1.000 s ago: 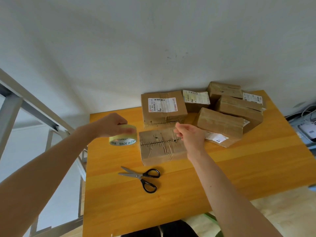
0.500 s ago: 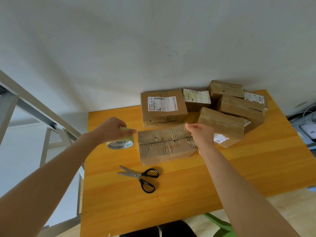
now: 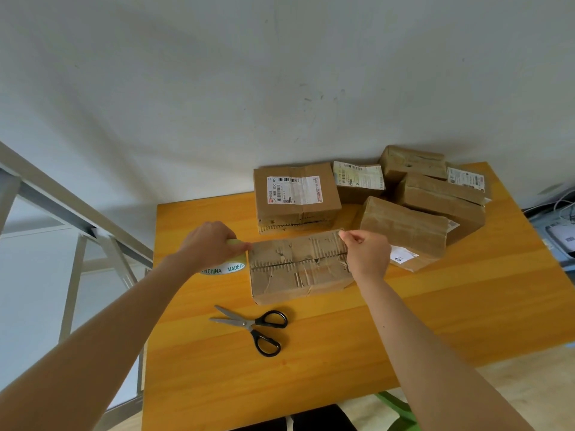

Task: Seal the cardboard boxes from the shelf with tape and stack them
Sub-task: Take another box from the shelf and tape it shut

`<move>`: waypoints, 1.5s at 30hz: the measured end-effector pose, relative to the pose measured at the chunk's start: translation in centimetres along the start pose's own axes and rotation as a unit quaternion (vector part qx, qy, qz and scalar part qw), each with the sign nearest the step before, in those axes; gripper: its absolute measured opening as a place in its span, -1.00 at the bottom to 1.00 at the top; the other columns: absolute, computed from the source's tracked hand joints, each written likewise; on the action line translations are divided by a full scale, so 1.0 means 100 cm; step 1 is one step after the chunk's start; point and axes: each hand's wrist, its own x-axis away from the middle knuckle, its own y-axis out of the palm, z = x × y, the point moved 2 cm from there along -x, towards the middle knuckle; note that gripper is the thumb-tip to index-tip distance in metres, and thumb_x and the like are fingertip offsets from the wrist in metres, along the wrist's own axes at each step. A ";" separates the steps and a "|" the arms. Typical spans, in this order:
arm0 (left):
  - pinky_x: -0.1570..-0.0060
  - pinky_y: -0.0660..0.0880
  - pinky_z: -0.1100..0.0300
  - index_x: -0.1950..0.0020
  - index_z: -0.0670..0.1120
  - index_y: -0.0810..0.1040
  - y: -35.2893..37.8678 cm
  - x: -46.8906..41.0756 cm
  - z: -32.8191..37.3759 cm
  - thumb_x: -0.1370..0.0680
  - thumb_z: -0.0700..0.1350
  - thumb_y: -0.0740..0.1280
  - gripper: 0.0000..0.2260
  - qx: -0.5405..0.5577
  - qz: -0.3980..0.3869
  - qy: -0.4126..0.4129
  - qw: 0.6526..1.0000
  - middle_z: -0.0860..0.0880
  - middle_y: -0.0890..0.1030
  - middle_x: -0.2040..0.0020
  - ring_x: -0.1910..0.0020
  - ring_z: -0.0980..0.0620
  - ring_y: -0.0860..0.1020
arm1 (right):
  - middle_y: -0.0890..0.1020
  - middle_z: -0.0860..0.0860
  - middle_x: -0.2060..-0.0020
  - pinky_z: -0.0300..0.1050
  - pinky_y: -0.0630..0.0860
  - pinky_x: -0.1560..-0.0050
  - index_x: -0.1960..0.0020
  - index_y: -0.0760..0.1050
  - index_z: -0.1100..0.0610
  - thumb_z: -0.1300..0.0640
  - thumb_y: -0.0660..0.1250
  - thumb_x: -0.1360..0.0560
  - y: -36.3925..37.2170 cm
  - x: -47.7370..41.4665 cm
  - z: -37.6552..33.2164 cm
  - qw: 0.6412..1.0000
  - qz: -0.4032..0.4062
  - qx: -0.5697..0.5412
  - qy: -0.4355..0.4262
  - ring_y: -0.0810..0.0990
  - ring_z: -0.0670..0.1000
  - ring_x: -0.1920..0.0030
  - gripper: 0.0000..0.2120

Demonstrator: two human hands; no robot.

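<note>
We found left hand (image 3: 211,244) gripping tape roll (image 3: 231,265), right hand (image 3: 367,253) pinching tape end (image 3: 341,234) above box (image 3: 298,275); slack risked wrinkling off-seam.

Orange-yellow wooden worktop (image 3: 342,384), far edge against the wall. Worn box (image 3: 298,275) sits mid-top with black-handled scissors (image 3: 258,328) lying open just in front of it, and a tape roll (image 3: 224,268) is just left of the box; can't tell if the roll touches the wood. Behind it is a labelled box (image 3: 295,197) with a small labelled box (image 3: 357,181) beside it. To the right are a long box (image 3: 404,228) partly over a flat parcel (image 3: 401,256), a bigger box (image 3: 441,197) and a back box (image 3: 413,161), all crowded together at the far right corner.
</note>
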 end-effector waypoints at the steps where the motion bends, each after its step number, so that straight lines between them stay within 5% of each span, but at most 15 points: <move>1: 0.47 0.28 0.24 0.35 0.02 0.60 0.000 -0.001 0.002 -0.44 0.33 0.29 -0.58 -0.009 0.000 -0.003 1.000 0.01 0.55 0.42 0.43 0.10 0.46 | 0.60 -0.05 0.33 -0.30 0.29 0.44 0.05 0.70 0.16 0.08 0.39 -0.54 0.001 0.000 0.000 1.000 0.005 0.005 -0.001 0.46 -0.18 0.36 -0.83; 19: 0.44 0.26 0.24 0.39 0.05 0.49 -0.004 -0.003 0.007 -0.42 0.39 0.26 -0.56 -0.051 0.013 0.005 0.999 0.07 0.49 0.41 0.39 0.13 0.44 | 0.64 0.07 0.17 -0.18 0.37 0.37 0.05 0.67 0.16 0.02 0.36 -0.55 0.006 0.001 0.005 0.988 0.034 0.127 -0.084 0.53 0.04 0.23 -0.78; 23: 0.41 0.28 0.23 0.33 0.04 0.54 -0.007 -0.004 0.011 -0.43 0.35 0.28 -0.60 -0.051 0.020 0.003 0.998 0.08 0.48 0.39 0.36 0.13 0.43 | 0.61 0.09 0.10 0.04 0.54 0.14 -0.01 0.65 0.18 0.03 0.37 -0.54 0.009 0.005 0.004 0.985 0.057 0.134 -0.092 0.59 0.16 0.14 -0.78; 26: 0.42 0.26 0.23 0.33 0.03 0.55 -0.010 -0.004 0.011 -0.44 0.33 0.30 -0.60 -0.047 0.025 0.005 0.999 0.08 0.48 0.39 0.36 0.14 0.43 | 0.60 0.10 -0.04 0.12 0.51 -0.12 -0.32 0.46 0.19 0.00 0.39 -0.52 0.010 0.004 0.003 0.988 0.050 0.129 -0.069 0.59 0.14 -0.05 -0.55; 28: 0.41 0.27 0.22 0.31 0.02 0.55 -0.010 -0.004 0.010 -0.44 0.33 0.30 -0.61 -0.047 0.023 0.003 0.999 0.08 0.49 0.38 0.35 0.14 0.43 | 0.56 0.14 -0.18 0.10 0.47 -0.23 -0.43 0.33 0.21 -0.02 0.37 -0.53 0.008 0.001 0.002 0.984 0.048 0.149 -0.083 0.53 0.14 -0.19 -0.43; 31: 0.40 0.26 0.22 0.27 0.06 0.53 -0.010 -0.005 0.010 -0.45 0.34 0.29 -0.63 -0.055 0.021 0.003 0.998 0.11 0.48 0.36 0.33 0.16 0.41 | 0.51 0.17 -0.29 0.07 0.37 -0.33 -0.44 0.33 0.24 -0.04 0.19 -0.62 0.014 0.011 -0.011 0.951 0.023 0.208 -0.228 0.47 0.16 -0.31 -0.50; 35: 0.40 0.27 0.22 0.32 0.06 0.52 -0.009 -0.005 0.010 -0.45 0.34 0.28 -0.62 -0.049 0.018 0.005 0.999 0.09 0.49 0.39 0.35 0.15 0.44 | -0.03 0.11 -0.57 0.03 -0.11 -0.54 -0.59 -0.12 0.18 -0.30 -0.20 -0.60 0.057 0.048 -0.034 0.863 -0.201 0.283 -0.367 -0.03 0.06 -0.56 -0.26; 37: 0.42 0.27 0.23 0.34 0.05 0.51 -0.010 -0.004 0.010 -0.45 0.34 0.28 -0.61 -0.051 0.018 0.007 0.999 0.09 0.49 0.40 0.37 0.15 0.44 | -0.22 0.06 -0.54 -0.02 -0.29 -0.51 -0.56 -0.29 0.15 -0.37 -0.28 -0.55 0.071 0.065 -0.034 0.835 -0.244 0.305 -0.388 -0.22 0.02 -0.55 -0.21; 40: 0.42 0.26 0.23 0.33 0.04 0.49 -0.009 -0.003 0.011 -0.46 0.33 0.27 -0.60 -0.060 0.017 0.006 0.998 0.11 0.47 0.40 0.36 0.14 0.44 | -0.26 0.05 -0.54 -0.04 -0.32 -0.51 -0.56 -0.31 0.17 -0.40 -0.27 -0.53 0.076 0.077 -0.024 0.824 -0.252 0.328 -0.388 -0.29 0.00 -0.53 -0.16; 45: 0.28 0.33 0.17 0.04 -0.04 0.61 -0.004 -0.005 0.013 -0.47 0.34 0.24 -0.54 -0.076 0.017 0.007 0.997 0.11 0.43 0.32 0.21 0.04 0.46 | -0.33 0.00 -0.52 -0.07 -0.37 -0.49 -0.55 -0.36 0.13 -0.42 -0.29 -0.50 0.080 0.076 -0.020 0.823 -0.259 0.335 -0.378 -0.39 -0.04 -0.50 -0.16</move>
